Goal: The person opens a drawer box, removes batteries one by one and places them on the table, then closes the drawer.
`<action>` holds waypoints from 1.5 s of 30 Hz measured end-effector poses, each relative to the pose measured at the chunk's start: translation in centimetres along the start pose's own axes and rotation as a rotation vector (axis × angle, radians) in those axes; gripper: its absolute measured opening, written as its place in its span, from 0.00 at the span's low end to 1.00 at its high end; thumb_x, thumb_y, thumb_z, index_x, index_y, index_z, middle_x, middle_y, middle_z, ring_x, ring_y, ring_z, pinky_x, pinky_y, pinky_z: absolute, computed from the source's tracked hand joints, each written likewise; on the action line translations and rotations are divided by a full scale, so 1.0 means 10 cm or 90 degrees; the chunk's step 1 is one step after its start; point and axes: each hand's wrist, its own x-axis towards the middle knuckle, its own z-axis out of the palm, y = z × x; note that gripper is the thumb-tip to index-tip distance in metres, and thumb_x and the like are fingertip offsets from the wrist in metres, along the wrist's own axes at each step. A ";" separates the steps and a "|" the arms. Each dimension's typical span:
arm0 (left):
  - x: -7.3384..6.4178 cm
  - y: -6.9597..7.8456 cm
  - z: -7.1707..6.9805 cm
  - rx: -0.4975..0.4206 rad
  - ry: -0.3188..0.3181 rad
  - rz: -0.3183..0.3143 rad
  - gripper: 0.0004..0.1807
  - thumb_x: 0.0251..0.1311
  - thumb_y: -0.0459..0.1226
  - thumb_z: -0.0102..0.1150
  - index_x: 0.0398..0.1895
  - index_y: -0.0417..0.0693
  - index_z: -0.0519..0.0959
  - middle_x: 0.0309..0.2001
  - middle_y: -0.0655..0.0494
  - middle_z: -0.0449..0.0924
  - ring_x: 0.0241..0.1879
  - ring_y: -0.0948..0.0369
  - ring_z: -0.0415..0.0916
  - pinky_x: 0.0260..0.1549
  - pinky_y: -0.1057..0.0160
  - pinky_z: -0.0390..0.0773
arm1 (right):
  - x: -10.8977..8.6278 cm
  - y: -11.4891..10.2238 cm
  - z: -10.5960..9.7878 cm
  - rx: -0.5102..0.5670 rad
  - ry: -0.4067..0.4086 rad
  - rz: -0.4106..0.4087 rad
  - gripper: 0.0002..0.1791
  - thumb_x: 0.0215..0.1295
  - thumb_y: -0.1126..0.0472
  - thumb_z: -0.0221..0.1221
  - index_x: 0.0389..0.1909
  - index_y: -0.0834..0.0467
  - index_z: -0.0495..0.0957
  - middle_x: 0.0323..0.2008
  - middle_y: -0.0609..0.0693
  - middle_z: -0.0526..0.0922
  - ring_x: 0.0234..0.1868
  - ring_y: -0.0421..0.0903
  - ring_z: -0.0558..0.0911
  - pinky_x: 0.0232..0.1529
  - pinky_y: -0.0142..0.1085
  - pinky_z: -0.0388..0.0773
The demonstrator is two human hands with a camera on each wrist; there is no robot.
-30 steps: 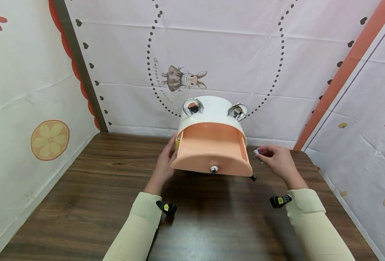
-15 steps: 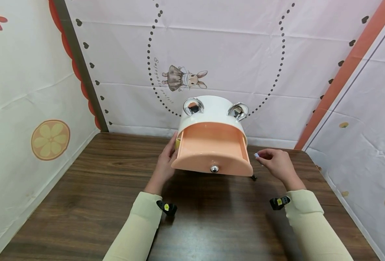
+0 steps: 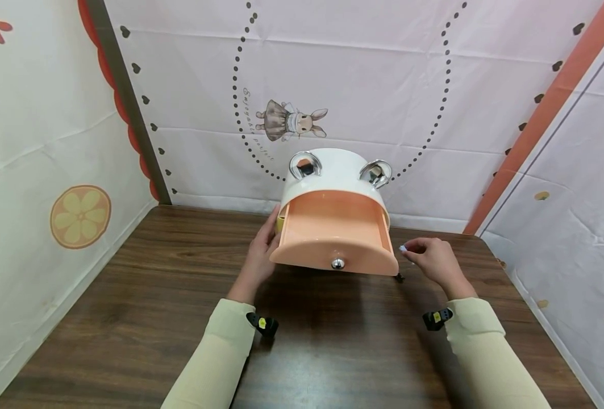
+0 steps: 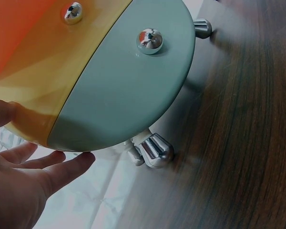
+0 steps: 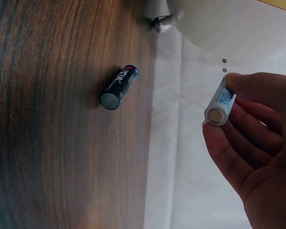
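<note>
A white drawer box (image 3: 327, 165) with round silver trims stands at the back of the table in the head view. Its top peach drawer (image 3: 302, 253) is pulled out, with bare floor inside. Below it, in the left wrist view, the yellow drawer (image 4: 52, 62) and the green drawer (image 4: 119, 86) are pushed in. My left hand (image 3: 258, 258) grips the box's left side, thumb in front and fingers behind. To the right of the box, my right hand (image 3: 434, 262) pinches a white battery (image 5: 222, 99) between thumb and fingertips. A black battery (image 5: 119, 88) lies on the table close by.
The box stands on silver feet (image 4: 156, 150) on the dark wooden table (image 3: 128, 318). Printed cloth (image 3: 194, 85) encloses the back and both sides. A black wrist camera (image 3: 263, 324) sits on each forearm.
My right hand, with the white battery, has come slightly down towards the front of the table. The left hand and the box stay as they were; the view has shifted a little.
</note>
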 end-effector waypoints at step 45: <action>0.02 -0.02 0.01 0.004 0.003 0.004 0.31 0.75 0.41 0.41 0.78 0.57 0.48 0.75 0.46 0.53 0.70 0.47 0.61 0.64 0.44 0.67 | 0.02 0.27 0.27 -0.027 -0.101 0.080 0.09 0.62 0.59 0.63 0.36 0.60 0.86 0.30 0.51 0.87 0.30 0.45 0.79 0.30 0.37 0.75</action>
